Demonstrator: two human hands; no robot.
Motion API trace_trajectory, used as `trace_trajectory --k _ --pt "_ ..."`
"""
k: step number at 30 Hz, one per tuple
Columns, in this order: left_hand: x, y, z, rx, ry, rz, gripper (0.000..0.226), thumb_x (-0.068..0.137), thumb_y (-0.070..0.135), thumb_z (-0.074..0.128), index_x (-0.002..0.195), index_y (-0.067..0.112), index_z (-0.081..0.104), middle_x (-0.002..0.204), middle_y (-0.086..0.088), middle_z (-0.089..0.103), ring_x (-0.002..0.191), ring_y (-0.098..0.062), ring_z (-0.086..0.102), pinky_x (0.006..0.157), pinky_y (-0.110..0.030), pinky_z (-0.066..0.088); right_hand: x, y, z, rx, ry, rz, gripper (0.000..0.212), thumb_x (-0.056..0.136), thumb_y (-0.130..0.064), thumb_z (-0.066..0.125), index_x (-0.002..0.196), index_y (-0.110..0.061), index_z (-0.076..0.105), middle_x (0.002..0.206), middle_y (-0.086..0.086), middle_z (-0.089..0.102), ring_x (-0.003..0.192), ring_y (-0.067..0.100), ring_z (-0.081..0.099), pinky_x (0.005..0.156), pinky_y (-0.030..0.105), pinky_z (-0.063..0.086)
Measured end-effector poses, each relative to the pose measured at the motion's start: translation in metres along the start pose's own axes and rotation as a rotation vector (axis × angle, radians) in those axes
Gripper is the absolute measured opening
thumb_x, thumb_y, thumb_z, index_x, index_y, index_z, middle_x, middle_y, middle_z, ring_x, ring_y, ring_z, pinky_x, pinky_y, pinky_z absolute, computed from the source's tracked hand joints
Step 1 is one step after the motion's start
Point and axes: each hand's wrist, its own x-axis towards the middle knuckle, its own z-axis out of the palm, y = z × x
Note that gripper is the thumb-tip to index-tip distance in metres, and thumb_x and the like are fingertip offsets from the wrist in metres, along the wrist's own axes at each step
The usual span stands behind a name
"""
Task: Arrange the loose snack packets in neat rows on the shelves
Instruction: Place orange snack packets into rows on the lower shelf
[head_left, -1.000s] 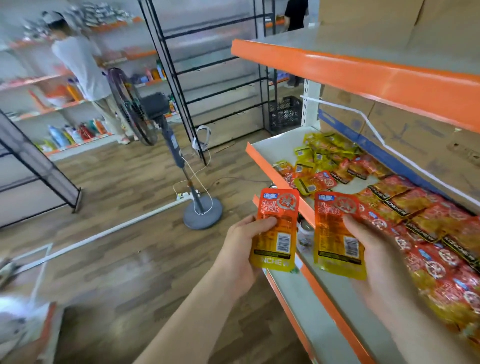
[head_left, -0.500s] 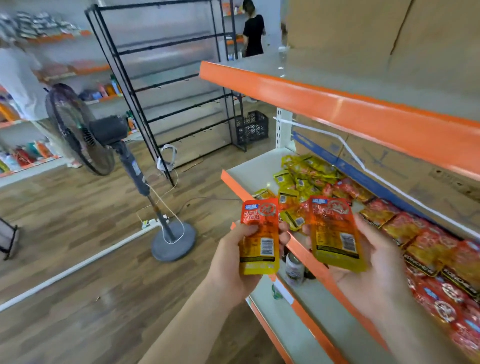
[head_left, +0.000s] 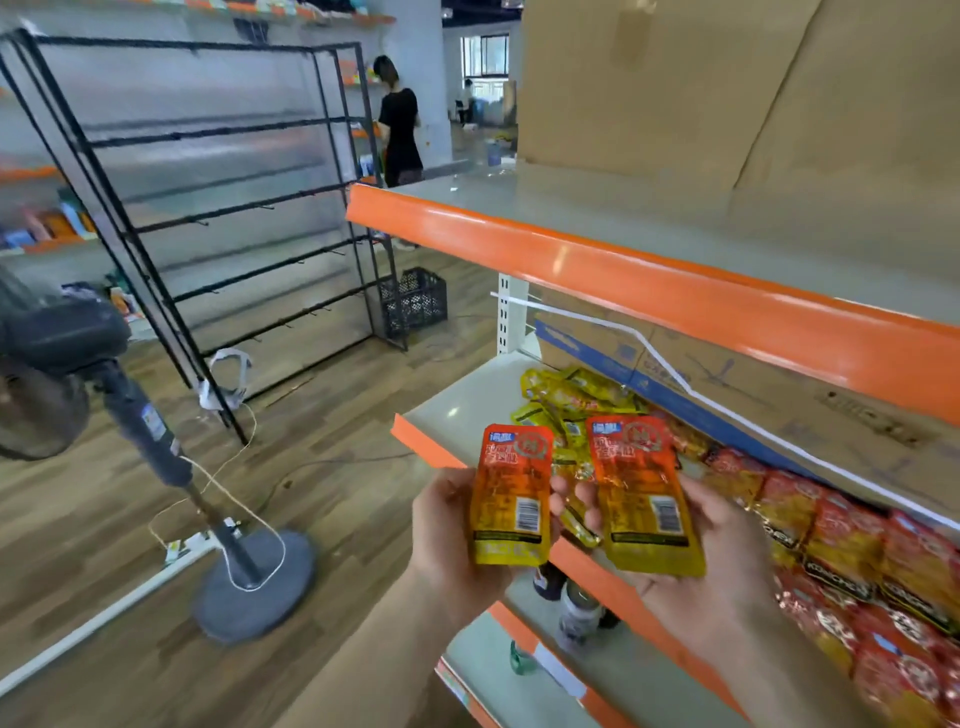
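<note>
My left hand (head_left: 449, 535) grips an orange-and-yellow snack packet (head_left: 511, 501) upright, back side with barcode facing me. My right hand (head_left: 711, 561) holds a second matching packet (head_left: 641, 496) beside it, just in front of the middle shelf (head_left: 467, 400). On that shelf lie a loose heap of yellow packets (head_left: 571, 395) at the far end and rows of red-and-gold packets (head_left: 852, 551) to the right.
The orange-edged upper shelf (head_left: 623, 265) carries cardboard boxes (head_left: 675, 88). A lower shelf (head_left: 613, 670) holds bottles (head_left: 576, 613). A standing fan (head_left: 156, 447) and its base are on the wood floor at left, beside a black wire rack (head_left: 223, 208). A person (head_left: 397, 124) stands far back.
The camera has tilted up and turned right, so the upper shelf and boxes fill more of the view. Both hands keep their packets, now held closer together.
</note>
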Motion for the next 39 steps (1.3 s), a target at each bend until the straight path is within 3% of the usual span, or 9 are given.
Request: trace_trajectory --k 7,11,15,19,23,28,32,36,39 --pt "0.028 0.002 -0.003 0.079 -0.023 -0.136 0.048 0.088 0.028 0.032 0.094 -0.003 0.068 0.089 -0.022 0.064 0.072 -0.032 0.062 0.074 -0.040 0.048 0.008 0.003 -0.013 -0.017 0.071 -0.077 0.054 0.088 -0.038 0.052 0.104 0.011 0.069 0.098 0.030 0.067 0.076 0.035 0.068 0.079 0.044 0.056" --pt "0.045 -0.011 -0.004 0.055 0.022 -0.171 0.029 0.090 0.028 0.054 0.079 0.009 0.073 0.083 -0.012 0.065 0.069 -0.024 0.062 0.074 -0.035 0.046 0.006 0.003 -0.041 -0.158 0.190 -0.151 0.057 0.053 -0.041 0.093 0.091 -0.004 0.073 0.078 0.016 0.063 0.063 0.023 0.063 0.056 0.030 0.056" --pt "0.061 -0.032 -0.013 0.314 0.018 -0.047 0.015 0.079 0.012 0.065 0.071 0.013 0.053 0.067 -0.003 0.057 0.054 -0.014 0.054 0.053 -0.024 0.045 0.002 0.004 -0.063 -0.492 0.434 -0.258 0.018 0.092 -0.020 0.065 0.099 -0.004 0.072 0.089 0.014 0.076 0.074 0.019 0.073 0.059 0.026 0.057" --pt "0.079 -0.042 -0.017 0.413 0.017 -0.016 0.016 0.083 -0.010 0.061 0.078 0.006 0.058 0.069 -0.008 0.058 0.057 -0.016 0.057 0.056 -0.023 0.051 0.001 -0.003 -0.084 -0.747 0.571 -0.297 0.021 0.096 -0.026 0.063 0.081 -0.010 0.066 0.064 -0.001 0.061 0.056 0.009 0.059 0.050 0.022 0.047" --pt "0.097 -0.050 -0.009 0.597 0.073 0.027 0.021 0.086 -0.019 0.057 0.085 0.002 0.063 0.070 -0.009 0.062 0.060 -0.017 0.062 0.061 -0.024 0.053 0.009 -0.018 -0.107 -0.919 0.624 -0.292 0.025 0.097 -0.023 0.061 0.078 -0.007 0.065 0.072 0.010 0.056 0.066 0.022 0.056 0.052 0.026 0.045" --pt "0.124 -0.060 0.000 0.851 0.117 0.058 0.018 0.068 0.003 0.077 0.081 0.014 0.073 0.077 -0.003 0.068 0.073 -0.021 0.063 0.074 -0.033 0.050 0.016 -0.042 -0.129 -0.987 0.678 -0.299 0.026 0.097 -0.017 0.061 0.073 -0.007 0.065 0.072 0.014 0.062 0.067 0.026 0.061 0.059 0.033 0.049" --pt "0.142 -0.073 0.008 1.196 0.102 0.143 0.020 0.081 0.001 0.076 0.084 0.021 0.072 0.088 0.006 0.069 0.078 -0.011 0.063 0.075 -0.024 0.050 0.018 -0.057 -0.149 -1.077 0.705 -0.298 0.026 0.097 -0.020 0.061 0.084 0.002 0.065 0.086 0.026 0.067 0.069 0.033 0.065 0.072 0.053 0.054" --pt "0.154 -0.087 0.013 1.317 0.050 0.158 0.028 0.082 0.000 0.075 0.082 0.027 0.069 0.089 0.009 0.068 0.068 0.003 0.059 0.062 -0.010 0.045 0.015 -0.063 -0.164 -1.079 0.723 -0.283 0.023 0.097 -0.019 0.061 0.086 0.000 0.066 0.088 0.024 0.068 0.076 0.036 0.066 0.077 0.049 0.055" --pt "0.163 -0.097 0.012 1.400 0.021 0.148 0.028 0.083 0.003 0.076 0.082 0.030 0.068 0.095 0.009 0.069 0.074 0.000 0.060 0.064 -0.010 0.044 0.012 -0.063 -0.171 -1.067 0.760 -0.261 0.016 0.097 -0.018 0.061 0.086 -0.008 0.066 0.085 0.014 0.069 0.072 0.028 0.064 0.072 0.040 0.054"
